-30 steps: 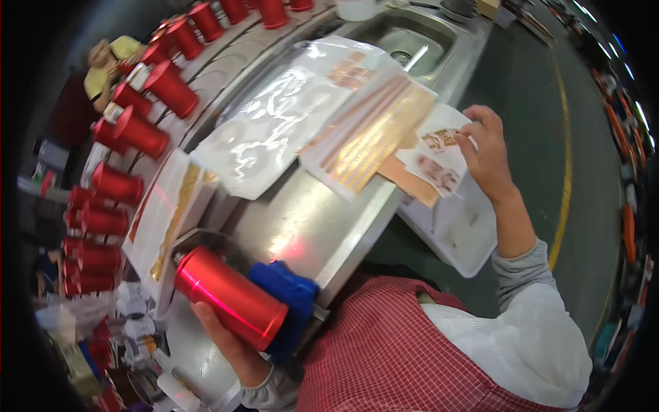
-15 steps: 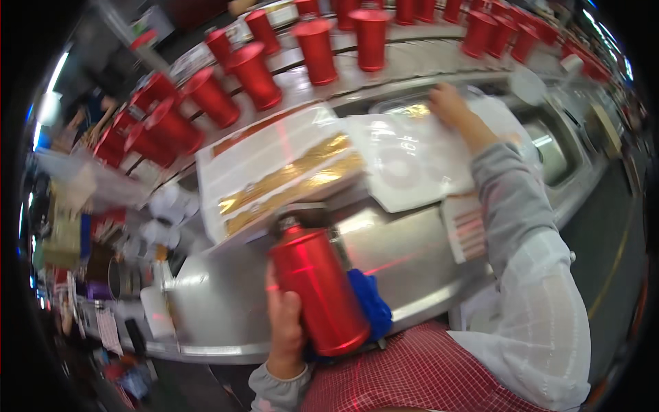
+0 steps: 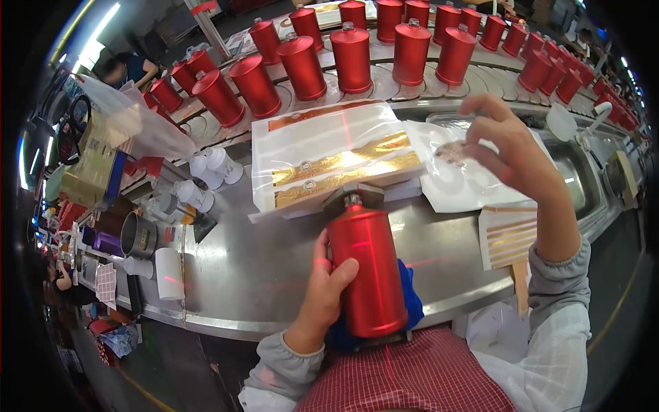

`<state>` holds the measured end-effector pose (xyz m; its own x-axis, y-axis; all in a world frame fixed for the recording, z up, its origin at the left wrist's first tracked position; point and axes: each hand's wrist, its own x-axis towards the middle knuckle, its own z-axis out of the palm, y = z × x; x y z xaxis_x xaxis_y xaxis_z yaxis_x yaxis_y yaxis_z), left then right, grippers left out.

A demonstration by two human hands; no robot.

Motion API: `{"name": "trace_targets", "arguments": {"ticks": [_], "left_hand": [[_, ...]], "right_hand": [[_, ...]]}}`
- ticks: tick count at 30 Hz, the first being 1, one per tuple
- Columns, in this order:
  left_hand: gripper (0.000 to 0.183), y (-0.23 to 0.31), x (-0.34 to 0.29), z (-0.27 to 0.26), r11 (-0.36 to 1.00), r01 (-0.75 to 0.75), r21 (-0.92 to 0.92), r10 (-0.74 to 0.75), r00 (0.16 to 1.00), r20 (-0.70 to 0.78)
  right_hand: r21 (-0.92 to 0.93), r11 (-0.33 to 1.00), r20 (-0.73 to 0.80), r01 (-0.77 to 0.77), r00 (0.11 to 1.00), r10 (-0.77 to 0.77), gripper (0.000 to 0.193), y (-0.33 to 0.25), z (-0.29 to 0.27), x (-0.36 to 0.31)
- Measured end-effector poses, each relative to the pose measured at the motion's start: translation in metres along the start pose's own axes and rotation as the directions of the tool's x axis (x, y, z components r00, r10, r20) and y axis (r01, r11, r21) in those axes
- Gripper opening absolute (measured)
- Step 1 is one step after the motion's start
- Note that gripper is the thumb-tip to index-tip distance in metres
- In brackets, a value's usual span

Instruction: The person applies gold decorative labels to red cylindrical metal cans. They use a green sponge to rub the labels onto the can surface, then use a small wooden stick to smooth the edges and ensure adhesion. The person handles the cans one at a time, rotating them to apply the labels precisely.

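The right hand is nearer now, fingers half curled, can't tell if empty; the left hand hugs the shiny red round bottle.

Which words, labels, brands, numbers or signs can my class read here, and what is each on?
None can be quoted: all are too small or blurred.
Gold strips on the white sheet: round emblems and print, too small.
Brownish print by the right hand: blurred.
White bottles, at left: faint marks, too small.
Metal pot: label, too small.
Red bottle in the left hand: no lettering on the side showing.
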<state>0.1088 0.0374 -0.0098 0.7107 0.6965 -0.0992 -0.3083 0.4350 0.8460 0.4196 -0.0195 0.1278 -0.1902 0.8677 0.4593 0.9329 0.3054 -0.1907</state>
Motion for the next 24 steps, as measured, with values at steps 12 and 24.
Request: {"name": "trace_targets", "arguments": {"ticks": [12,24], "left_hand": [[0.088,-0.007,-0.004,0.0,0.907,-0.192,0.375,0.209,0.978,-0.003],[0.095,-0.007,-0.008,0.003,0.925,-0.204,0.322,0.218,0.976,-0.008]], "right_hand": [[0.486,0.873,0.136,-0.049,0.991,-0.019,0.019,-0.082,0.103,0.017],[0.617,0.71,0.045,-0.339,0.916,0.399,0.052,-0.103,0.138,-0.025]]}}
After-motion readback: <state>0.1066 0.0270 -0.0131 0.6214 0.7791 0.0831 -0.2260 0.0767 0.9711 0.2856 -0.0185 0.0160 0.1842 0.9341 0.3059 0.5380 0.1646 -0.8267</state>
